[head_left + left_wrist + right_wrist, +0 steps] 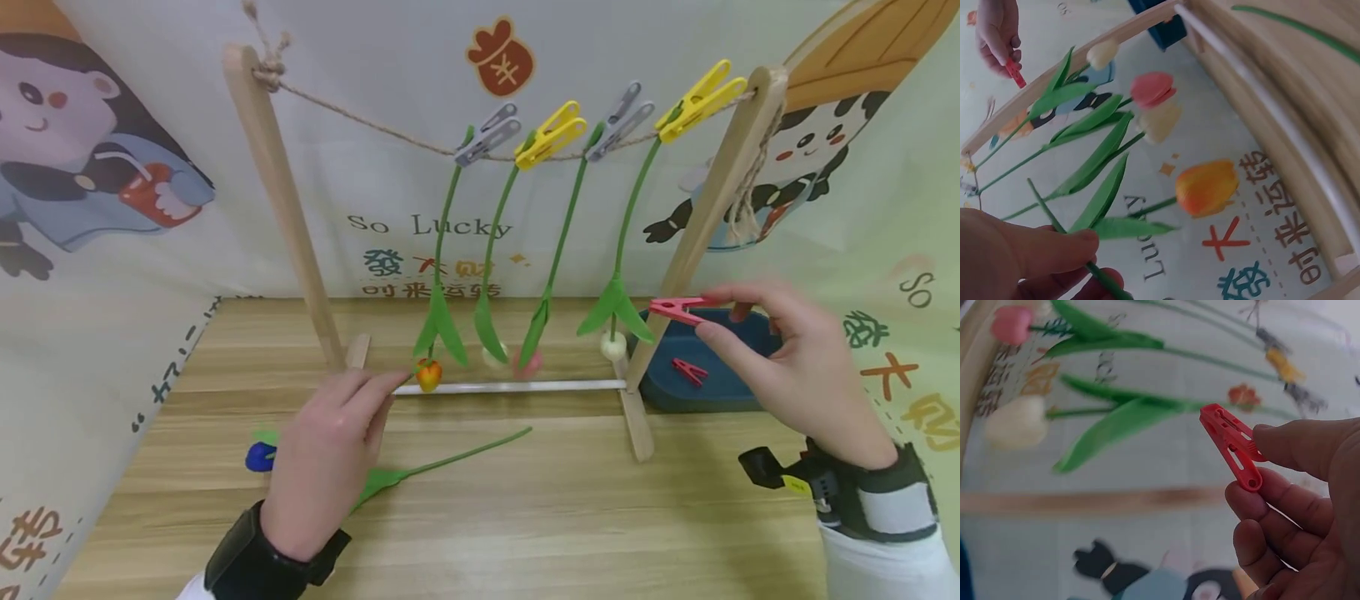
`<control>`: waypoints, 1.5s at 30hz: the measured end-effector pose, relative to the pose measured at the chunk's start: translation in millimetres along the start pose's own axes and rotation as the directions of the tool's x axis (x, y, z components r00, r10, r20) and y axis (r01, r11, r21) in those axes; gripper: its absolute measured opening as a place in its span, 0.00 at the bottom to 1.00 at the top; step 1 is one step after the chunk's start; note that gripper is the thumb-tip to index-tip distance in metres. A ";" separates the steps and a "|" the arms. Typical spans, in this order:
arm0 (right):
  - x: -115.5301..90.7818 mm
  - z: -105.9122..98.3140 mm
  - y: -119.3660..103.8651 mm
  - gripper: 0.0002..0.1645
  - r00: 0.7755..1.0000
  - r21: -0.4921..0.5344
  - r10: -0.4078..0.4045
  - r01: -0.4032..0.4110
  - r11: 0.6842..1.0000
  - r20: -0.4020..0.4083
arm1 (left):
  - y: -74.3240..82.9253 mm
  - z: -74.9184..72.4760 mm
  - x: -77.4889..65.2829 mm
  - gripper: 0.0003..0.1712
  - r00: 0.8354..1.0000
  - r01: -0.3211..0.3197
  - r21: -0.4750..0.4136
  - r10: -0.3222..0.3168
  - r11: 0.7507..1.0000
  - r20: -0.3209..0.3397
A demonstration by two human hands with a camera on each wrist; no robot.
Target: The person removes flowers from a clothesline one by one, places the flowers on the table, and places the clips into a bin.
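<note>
My left hand [330, 450] pinches a green tulip stem [1105, 281] between thumb and fingers, its tip pointing up past the thumb. A blue tulip head [260, 457] shows to the left of this hand; I cannot tell if it belongs to the held stem. My right hand [795, 367] holds a red clothespin [677, 310] by its handle ends, beside the right post. On the rope [375, 125], grey and yellow clothespins [551, 135] hold several tulips hanging head down. An orange tulip [429, 375] hangs closest to my left hand; the others are white and pink.
A wooden frame [288, 208] with a white crossbar [517, 387] stands on the wood-grain table [525, 525]. Another tulip stem [465, 455] with a leaf lies in front. Behind the right post, a blue tray [727, 398] contains a red clothespin [690, 372]. A printed cloth hangs behind.
</note>
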State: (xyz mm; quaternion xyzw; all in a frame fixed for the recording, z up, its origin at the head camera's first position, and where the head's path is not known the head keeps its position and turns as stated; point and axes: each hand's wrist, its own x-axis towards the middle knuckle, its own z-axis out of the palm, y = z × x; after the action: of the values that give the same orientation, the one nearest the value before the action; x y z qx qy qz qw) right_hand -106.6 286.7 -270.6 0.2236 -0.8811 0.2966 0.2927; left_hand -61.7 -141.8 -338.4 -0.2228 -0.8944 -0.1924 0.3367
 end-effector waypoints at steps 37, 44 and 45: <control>-47.4 46.9 171.5 0.24 0.697 -0.316 0.607 -0.519 0.794 0.381 | 17.2 106.6 -48.1 0.15 0.890 -0.099 0.112 0.037 0.989 0.454; -47.3 48.5 177.1 0.28 0.664 -0.367 0.624 -0.506 0.781 0.412 | 16.5 109.7 -48.0 0.14 0.875 -0.082 0.114 0.017 0.990 0.483; -47.2 48.8 177.8 0.28 0.657 -0.372 0.628 -0.506 0.778 0.417 | 16.5 109.9 -48.1 0.14 0.876 -0.083 0.115 0.017 0.990 0.482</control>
State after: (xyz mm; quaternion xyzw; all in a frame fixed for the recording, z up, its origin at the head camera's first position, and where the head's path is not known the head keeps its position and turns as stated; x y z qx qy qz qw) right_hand -191.8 394.0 -402.7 -0.0274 -0.9784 0.2005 -0.0414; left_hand -77.4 -86.7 -445.0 -0.2638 -0.9546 -0.0631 0.1233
